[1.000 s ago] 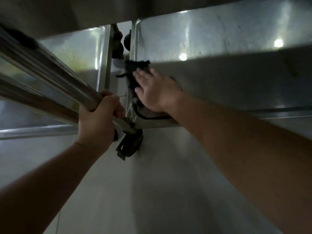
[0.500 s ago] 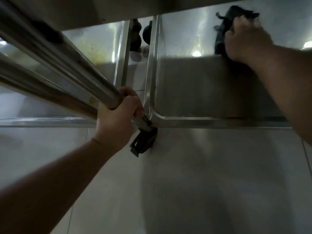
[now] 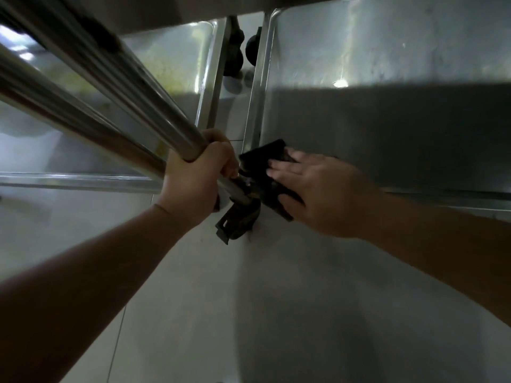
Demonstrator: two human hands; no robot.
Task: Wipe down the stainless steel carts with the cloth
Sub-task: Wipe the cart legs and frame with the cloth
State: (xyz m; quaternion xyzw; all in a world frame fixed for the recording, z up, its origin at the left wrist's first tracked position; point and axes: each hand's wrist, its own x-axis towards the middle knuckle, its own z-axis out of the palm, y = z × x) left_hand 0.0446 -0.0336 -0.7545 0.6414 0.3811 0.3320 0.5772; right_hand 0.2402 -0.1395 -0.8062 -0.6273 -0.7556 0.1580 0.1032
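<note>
A dark cloth lies on the near left corner of the right stainless steel cart's bottom shelf. My right hand presses flat on the cloth, fingers pointing left. My left hand is wrapped around the cart's slanted steel post, just left of the cloth. A second steel cart shelf with yellowish stains sits to the left.
A black caster hangs under the shelf corner between my hands. Two more dark casters show in the gap between the two carts. Pale floor tiles fill the lower half of the view.
My right hand has swept the cloth from the far middle of the shelf back to its near left corner. My left hand keeps its grip on the post.
</note>
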